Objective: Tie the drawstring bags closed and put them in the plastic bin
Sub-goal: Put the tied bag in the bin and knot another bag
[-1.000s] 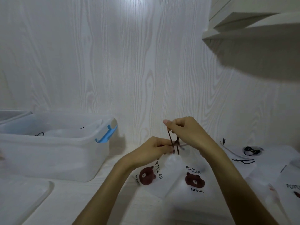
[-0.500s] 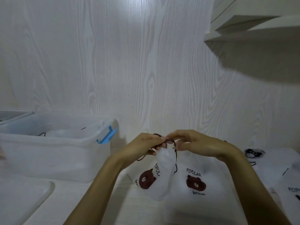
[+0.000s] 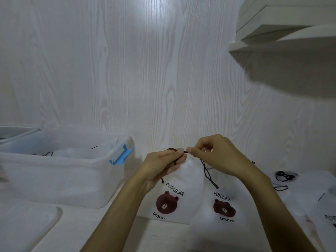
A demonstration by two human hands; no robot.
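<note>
White wood-grain wall behind; left hand (image 3: 164, 165) and right hand (image 3: 216, 155) pinch drawstring (image 3: 208, 172) above bear bag (image 3: 179, 195).

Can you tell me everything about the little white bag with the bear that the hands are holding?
The bag is small, white and looks like soft thin cloth or plastic. Its front shows a brown bear face with POPULAR above and broun below. Its top is gathered by a dark string, whose ends dangle on each side. The left hand and the right hand pinch the string above the bag, which hangs tilted, its bottom near the table. Behind it lies another bag with the same print.
</note>
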